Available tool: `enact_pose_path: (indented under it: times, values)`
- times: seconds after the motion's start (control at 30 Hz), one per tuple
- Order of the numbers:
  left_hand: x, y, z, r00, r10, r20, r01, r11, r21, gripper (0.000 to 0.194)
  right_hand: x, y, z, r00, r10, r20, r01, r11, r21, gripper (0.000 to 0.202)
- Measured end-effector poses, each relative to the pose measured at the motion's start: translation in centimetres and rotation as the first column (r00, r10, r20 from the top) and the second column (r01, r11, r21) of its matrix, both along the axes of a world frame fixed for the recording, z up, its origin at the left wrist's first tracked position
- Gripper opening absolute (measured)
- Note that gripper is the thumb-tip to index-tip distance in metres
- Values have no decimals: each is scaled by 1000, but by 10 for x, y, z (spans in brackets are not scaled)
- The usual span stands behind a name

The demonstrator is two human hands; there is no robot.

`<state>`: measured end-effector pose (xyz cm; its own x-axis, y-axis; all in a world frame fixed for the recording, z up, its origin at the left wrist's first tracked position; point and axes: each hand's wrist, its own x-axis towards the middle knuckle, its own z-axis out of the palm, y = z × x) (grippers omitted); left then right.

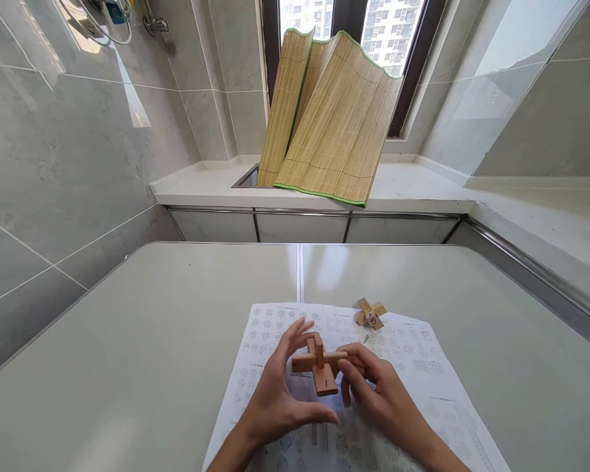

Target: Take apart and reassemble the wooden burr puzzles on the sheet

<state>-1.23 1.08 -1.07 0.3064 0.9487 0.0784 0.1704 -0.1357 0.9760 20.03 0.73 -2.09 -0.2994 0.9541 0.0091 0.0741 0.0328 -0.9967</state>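
Observation:
A wooden interlocking burr puzzle (326, 380) of reddish-brown bars crossing one another is held above the printed sheet. A dark mark shows on the end of its front bar. The thumb and fingers of my right hand (373, 387) pinch the right end of its crossbar. Around the puzzle's left side curves my left hand (282, 393), its thumb stretched out below and apart from the wood. The left fingertips reach behind the upper bars; whether they touch them is hard to see.
Under my hands lies a large paper sheet (270, 328) printed with small diagrams. A second, lighter wooden cross-shaped puzzle (371, 314) rests at its far edge. The white table (128, 341) meets a tiled wall (69, 157) at left. A folded bamboo mat (339, 124) leans by the window.

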Motion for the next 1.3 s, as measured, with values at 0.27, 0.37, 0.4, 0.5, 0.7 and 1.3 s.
enact_pose_path:
  times: [0.27, 0.37, 0.4, 0.5, 0.7, 1.3]
  values:
    - [1, 4, 5, 994, -13, -107, 15, 1000, 17, 91, 2, 1, -9, 995, 42, 95, -50, 995, 83, 30]
    - [-1, 4, 3, 990, -19, -142, 29, 997, 67, 93, 5, 4, -10, 973, -21, 229, -24, 982, 189, 29]
    - [-2, 4, 2, 989, -21, -147, 32, 996, 77, 94, 6, 4, -10, 965, -41, 257, -17, 975, 220, 28]
    - [-2, 5, 0, 987, -40, -157, 54, 995, 87, 94, 9, 4, -12, 956, -68, 287, -12, 963, 269, 25]
    - [-1, 5, 2, 984, -85, -157, 100, 991, 90, 87, 11, 4, -11, 947, -73, 313, -26, 953, 300, 21]
    - [-7, 7, 9, 981, -7, -193, 19, 998, 61, 92, 20, 11, -11, 933, -51, 356, -47, 964, 262, 30]
